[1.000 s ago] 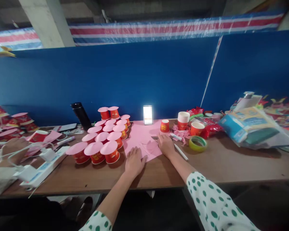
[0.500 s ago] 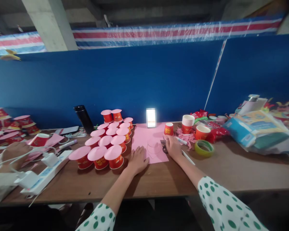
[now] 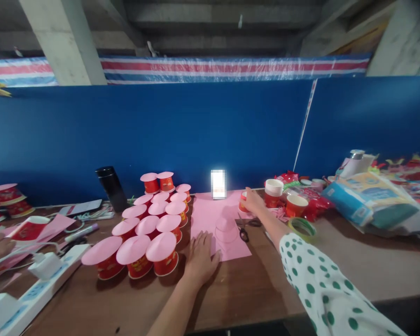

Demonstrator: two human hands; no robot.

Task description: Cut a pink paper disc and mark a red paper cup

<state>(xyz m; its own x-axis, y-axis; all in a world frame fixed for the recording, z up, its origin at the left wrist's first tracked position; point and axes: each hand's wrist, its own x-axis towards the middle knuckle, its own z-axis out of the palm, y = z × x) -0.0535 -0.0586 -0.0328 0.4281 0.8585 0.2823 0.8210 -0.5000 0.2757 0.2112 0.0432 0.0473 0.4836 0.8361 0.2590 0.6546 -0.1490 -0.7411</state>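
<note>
On the table point(image 3: 231, 296), nearest: left hand point(image 3: 200, 259), palm down, fingers spread, on the near left edge of the pink paper point(image 3: 203, 210)
Left of the paper: rows of red cups point(image 3: 140, 268) under pink discs point(image 3: 134, 248)
Right edge: scissors point(image 3: 244, 234)
Beyond the scissors: right hand point(image 3: 255, 201) at a single red cup point(image 3: 243, 206); grip partly hidden, cannot tell if closed
Background: blue panel point(image 3: 196, 130)

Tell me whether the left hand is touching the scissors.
Apart. The head view shows the left hand at the left edge of the pink paper and the scissors at its right edge, with paper visible between.
</note>
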